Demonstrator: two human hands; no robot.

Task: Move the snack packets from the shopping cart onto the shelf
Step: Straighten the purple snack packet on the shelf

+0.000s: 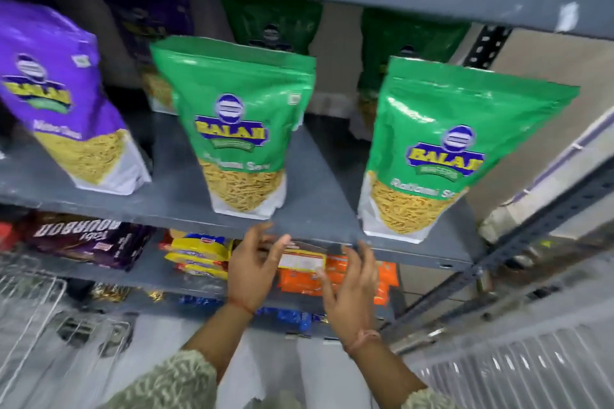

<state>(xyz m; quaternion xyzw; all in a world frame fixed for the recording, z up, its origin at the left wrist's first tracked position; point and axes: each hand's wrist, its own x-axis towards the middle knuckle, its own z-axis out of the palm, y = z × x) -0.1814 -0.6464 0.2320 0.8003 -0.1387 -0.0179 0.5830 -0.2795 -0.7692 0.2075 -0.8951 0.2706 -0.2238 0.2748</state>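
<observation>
Fingers [279, 244] of both hands spread wide, empty, just below the grey shelf [315, 209] edge; two green packets [239, 129] stand above.

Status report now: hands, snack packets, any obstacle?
Left hand and right hand open, empty, below grey metal shelf. Two green snack packets upright on it. No obstacle seen.

A gray metal rack post [518, 242] with holes slants at the right. Behind it is a plain tan wall [548, 76].
</observation>
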